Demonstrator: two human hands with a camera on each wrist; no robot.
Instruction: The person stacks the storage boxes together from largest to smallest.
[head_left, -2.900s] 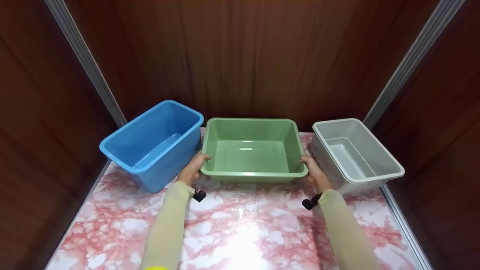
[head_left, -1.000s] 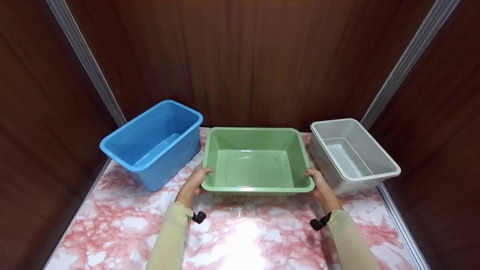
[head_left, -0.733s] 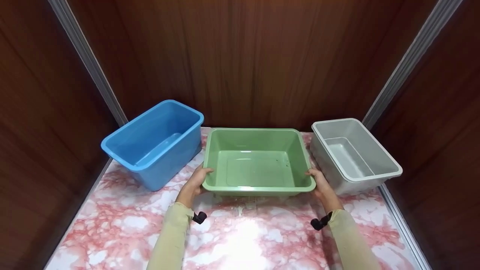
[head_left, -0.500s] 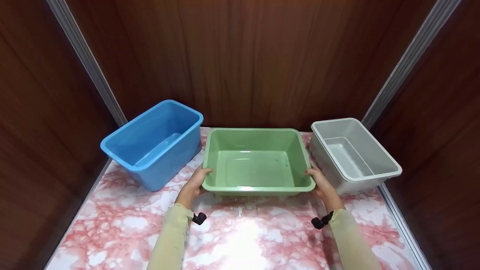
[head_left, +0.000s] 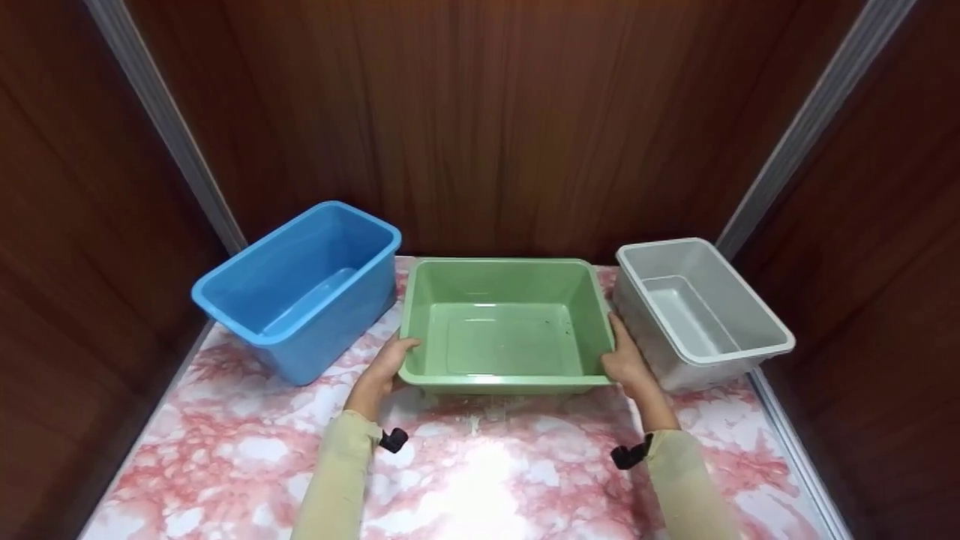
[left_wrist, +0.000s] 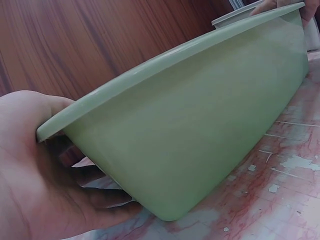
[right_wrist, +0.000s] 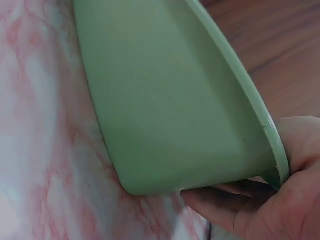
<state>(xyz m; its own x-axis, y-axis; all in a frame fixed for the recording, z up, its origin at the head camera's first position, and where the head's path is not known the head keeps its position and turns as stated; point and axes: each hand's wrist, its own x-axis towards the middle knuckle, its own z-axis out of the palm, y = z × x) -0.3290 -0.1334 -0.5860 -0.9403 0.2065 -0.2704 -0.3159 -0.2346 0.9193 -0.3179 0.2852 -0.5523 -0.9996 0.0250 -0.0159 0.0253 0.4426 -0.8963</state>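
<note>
A rectangular green plastic tub [head_left: 510, 341] is at the middle of the marbled table, with its opening up and a few dark specks on its floor. My left hand [head_left: 384, 367] grips its left side near the front corner. In the left wrist view, the left thumb [left_wrist: 52, 104] goes over the rim and the fingers [left_wrist: 102, 197] are under it along the outer wall. My right hand [head_left: 628, 366] holds the right side near the front corner, one finger stretched along the outside. In the right wrist view, its fingers [right_wrist: 220, 202] lie against the wall below the rim; the thumb tip is hidden.
At the left a deep blue tub [head_left: 330, 322] stands angled, near the green one. To the right is a grey tub [head_left: 660, 330], close beside my right hand. Dark wood-grain panels [head_left: 480, 127] with metal corner strips [head_left: 810, 127] enclose the back and sides. Pale worn patches [left_wrist: 300, 162] mark the tabletop.
Since the earliest frame the green tub has come nearer to me, held by both hands. In the last half second my right hand has shifted its hold, and a finger now shows along the outer side.
</note>
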